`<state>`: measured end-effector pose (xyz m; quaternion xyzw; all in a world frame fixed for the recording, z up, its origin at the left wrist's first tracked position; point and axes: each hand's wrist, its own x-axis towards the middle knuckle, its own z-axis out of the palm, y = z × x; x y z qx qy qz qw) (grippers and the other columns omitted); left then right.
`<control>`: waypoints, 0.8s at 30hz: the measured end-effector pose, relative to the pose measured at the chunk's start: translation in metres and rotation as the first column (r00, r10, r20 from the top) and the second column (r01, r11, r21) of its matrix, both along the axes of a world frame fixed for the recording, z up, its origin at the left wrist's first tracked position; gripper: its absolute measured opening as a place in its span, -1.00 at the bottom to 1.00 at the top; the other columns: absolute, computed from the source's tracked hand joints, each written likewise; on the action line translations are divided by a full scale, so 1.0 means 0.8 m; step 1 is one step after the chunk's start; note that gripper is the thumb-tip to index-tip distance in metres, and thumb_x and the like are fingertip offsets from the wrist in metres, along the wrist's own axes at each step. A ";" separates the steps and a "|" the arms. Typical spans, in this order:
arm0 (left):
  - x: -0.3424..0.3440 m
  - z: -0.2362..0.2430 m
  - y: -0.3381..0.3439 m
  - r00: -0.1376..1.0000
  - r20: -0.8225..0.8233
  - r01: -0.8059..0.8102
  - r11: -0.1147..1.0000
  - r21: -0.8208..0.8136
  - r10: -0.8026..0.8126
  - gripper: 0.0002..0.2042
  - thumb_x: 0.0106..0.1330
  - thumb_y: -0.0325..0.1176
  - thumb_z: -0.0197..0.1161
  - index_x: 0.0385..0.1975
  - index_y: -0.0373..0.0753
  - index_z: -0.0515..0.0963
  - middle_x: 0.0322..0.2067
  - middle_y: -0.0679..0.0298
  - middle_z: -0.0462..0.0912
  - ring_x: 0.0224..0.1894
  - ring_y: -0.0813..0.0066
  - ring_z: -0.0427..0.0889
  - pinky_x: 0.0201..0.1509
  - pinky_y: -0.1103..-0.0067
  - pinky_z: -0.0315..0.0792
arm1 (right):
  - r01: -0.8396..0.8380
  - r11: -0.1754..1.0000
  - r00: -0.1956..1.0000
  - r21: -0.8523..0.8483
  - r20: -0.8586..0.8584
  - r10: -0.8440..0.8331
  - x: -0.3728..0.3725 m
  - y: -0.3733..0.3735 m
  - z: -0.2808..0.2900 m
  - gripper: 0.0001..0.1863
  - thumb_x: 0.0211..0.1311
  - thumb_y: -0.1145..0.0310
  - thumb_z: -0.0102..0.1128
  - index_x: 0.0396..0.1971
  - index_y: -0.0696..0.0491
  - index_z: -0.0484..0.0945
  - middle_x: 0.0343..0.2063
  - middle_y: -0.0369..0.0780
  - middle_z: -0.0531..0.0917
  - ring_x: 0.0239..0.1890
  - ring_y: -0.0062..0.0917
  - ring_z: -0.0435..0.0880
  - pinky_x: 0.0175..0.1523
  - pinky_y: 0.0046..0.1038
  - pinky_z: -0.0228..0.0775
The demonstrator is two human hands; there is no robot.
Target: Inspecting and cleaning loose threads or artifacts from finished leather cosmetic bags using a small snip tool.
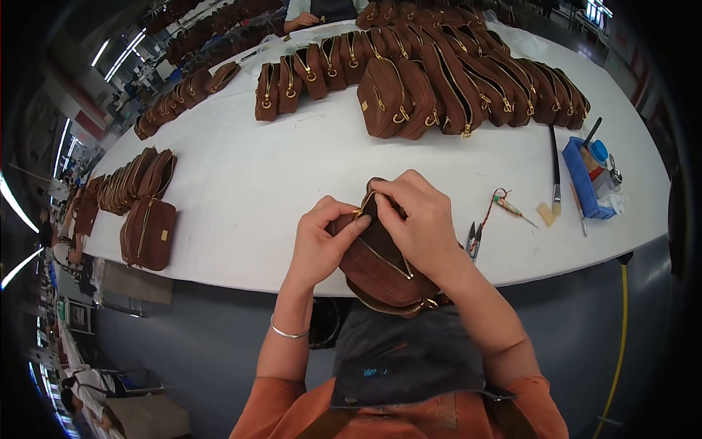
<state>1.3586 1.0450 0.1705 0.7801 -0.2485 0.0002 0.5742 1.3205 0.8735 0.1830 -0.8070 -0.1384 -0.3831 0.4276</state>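
Note:
A brown leather bag (pixel 376 282) with gold zippers is held upright at the near edge of the white table (pixel 227 183), directly in front of me. My left hand (pixel 329 238) pinches its opening beside a gold zipper pull (pixel 357 213), thumb pressed on the leather. My right hand (pixel 420 219) grips the upper rim with fingers curled over it, near the top of the opening. A second zipper runs across the bag's body below my hands.
Rows of brown bags (pixel 461 95) line the far side, with more stacked at left (pixel 146 234). A blue tray of supplies (pixel 597 209), a brush (pixel 554 168), an awl (pixel 512 208) and pointed tools (pixel 474 241) lie right. Other people (pixel 322 11) sit beyond and leftward.

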 end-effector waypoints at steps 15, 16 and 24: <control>0.010 0.001 -0.013 0.982 -0.101 -0.183 0.927 -0.327 0.158 -0.70 0.24 -0.51 0.37 -0.06 -0.39 0.52 -0.29 0.35 0.62 -0.32 0.73 0.53 -0.25 0.74 0.45 | -0.026 1.000 0.998 -0.008 -0.054 0.026 0.004 -0.001 0.002 -0.81 0.08 0.53 0.25 -0.26 0.18 0.63 -0.41 -0.18 0.56 -0.40 -0.30 0.60 -0.31 -0.34 0.47; 0.016 -0.006 -0.007 0.988 -0.104 -0.144 0.925 -0.352 0.115 -0.53 0.26 -0.48 0.35 0.15 -0.39 0.38 0.01 0.14 0.53 -0.11 0.56 0.58 -0.05 0.64 0.52 | -0.025 0.995 0.996 -0.094 -0.091 0.016 0.005 0.000 -0.003 -0.77 0.10 0.52 0.26 -0.19 0.17 0.62 -0.38 -0.19 0.57 -0.37 -0.34 0.61 -0.29 -0.37 0.47; 0.006 -0.061 0.021 0.859 -0.458 -0.404 0.853 -0.330 0.229 -0.52 0.34 -0.34 0.29 0.17 -0.46 0.35 0.17 0.01 0.39 0.12 0.42 0.49 0.18 0.51 0.41 | 0.142 0.984 0.958 -0.106 -0.235 -0.163 0.001 -0.070 -0.039 -0.69 0.24 0.39 0.19 -0.07 0.23 0.57 -0.08 -0.08 0.60 -0.02 -0.21 0.56 0.07 -0.31 0.42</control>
